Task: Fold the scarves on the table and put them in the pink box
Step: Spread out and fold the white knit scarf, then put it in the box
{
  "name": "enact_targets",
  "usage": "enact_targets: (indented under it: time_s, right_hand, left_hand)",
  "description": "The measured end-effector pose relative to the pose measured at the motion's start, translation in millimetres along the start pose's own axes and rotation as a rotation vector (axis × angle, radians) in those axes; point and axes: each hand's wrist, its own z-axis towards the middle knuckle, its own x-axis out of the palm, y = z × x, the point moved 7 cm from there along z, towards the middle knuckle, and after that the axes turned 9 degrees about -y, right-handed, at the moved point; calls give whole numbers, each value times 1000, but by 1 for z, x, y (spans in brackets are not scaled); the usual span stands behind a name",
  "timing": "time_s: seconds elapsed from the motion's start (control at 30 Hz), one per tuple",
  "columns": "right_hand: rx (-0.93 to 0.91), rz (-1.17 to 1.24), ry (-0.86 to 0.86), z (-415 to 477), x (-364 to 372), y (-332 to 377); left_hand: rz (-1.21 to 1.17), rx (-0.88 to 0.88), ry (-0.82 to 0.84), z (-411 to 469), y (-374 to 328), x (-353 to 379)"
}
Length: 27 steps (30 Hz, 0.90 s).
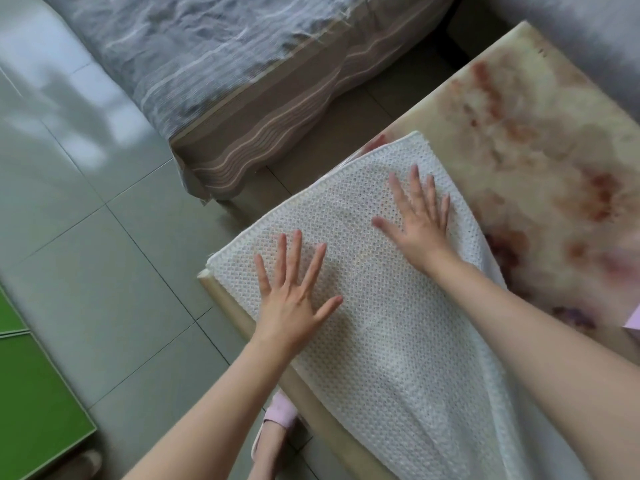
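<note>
1. White open-knit scarf (381,327) lies flat on the table (526,140), along its left edge. One corner sits at the table's near-left corner. The cloth runs toward the camera and out of the bottom of the view. A second layer's edge shows just under its far-left side.
2. Left hand (294,303) lies palm down on the scarf near that corner. Its fingers (298,245) are straight and spread wide, holding nothing and pressing flat on the knit.
3. Right hand (420,230) lies palm down farther along the scarf, close to its right edge. Its fingers (414,181) are also straight and fanned out, flat on the cloth with no grip.
4. The hands are apart, with bare knit between them. Both forearms reach in from the bottom of the view.
5. The table top is cream with a blotchy red-pink floral print, bare beyond the scarf.
6. A pink sliver (634,318) shows at the right border of the view, on the table. Too little shows to tell what it is.
7. A pink slipper (278,410) is on the floor below the table edge.
8. The floor is grey tile (86,220). A bed (207,64) with a grey striped cover stands beyond it, and a green panel (31,393) lies at lower left.
</note>
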Motion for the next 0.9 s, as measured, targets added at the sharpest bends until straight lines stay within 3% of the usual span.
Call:
enact_targets:
  time_s: [0.07,0.13,0.2,0.27,0.47,0.57,0.77,0.9]
  right_hand:
    - [147,66,-243,20,-22,-11]
    - [431,137,-380,35,-37,-40]
    - [688,164,-351,40,-41,-67]
    - [779,127,-254,38,-42,-80]
    - [760,252,0,8,-38,-109]
    - [673,299,-57,1,-45,-117]
    - [506,205,-369,52,-76,-74]
    - [519,152,-321,69,-67,-70]
  left_hand:
    - [-25,5,14,8,-10,1]
    - [-33,21,27,18,-22,0]
    - [-43,27,51,28,-32,-1]
    - [-50,40,67,40,-42,-2]
    - [-91,146,106,71,-77,-2]
    - [-103,181,153,75,-91,6]
    - [-74,80,156,81,-77,15]
    - [-83,39,138,82,-70,14]
